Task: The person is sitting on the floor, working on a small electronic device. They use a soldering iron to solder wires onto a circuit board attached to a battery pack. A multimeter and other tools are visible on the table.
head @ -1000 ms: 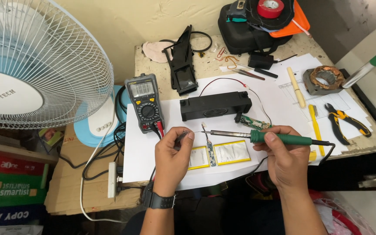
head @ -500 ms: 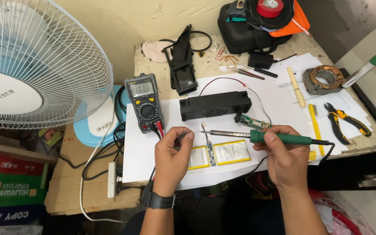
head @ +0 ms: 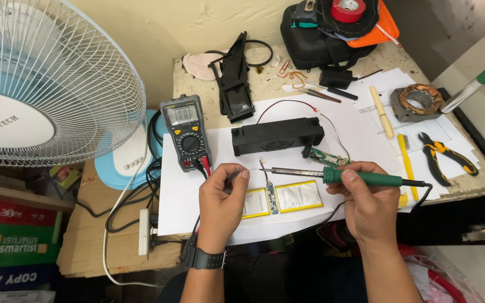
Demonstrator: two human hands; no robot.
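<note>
My right hand [head: 369, 199] grips a green-handled soldering iron [head: 360, 178], its metal tip pointing left toward a small circuit strip [head: 271, 196]. That strip lies between two flat silver battery cells with yellow edges [head: 299, 195], on white paper [head: 186, 207]. My left hand [head: 223, 196] pinches a thin strand of solder wire [head: 248, 170] that reaches toward the iron's tip. A black watch is on my left wrist.
A grey multimeter [head: 184, 132] stands left of the paper, a long black speaker box [head: 277, 136] and a small green circuit board [head: 328, 157] behind the cells. Pliers [head: 444, 154], a copper motor coil [head: 419, 101], a black case [head: 324, 36] and a white fan [head: 46, 84] surround the bench.
</note>
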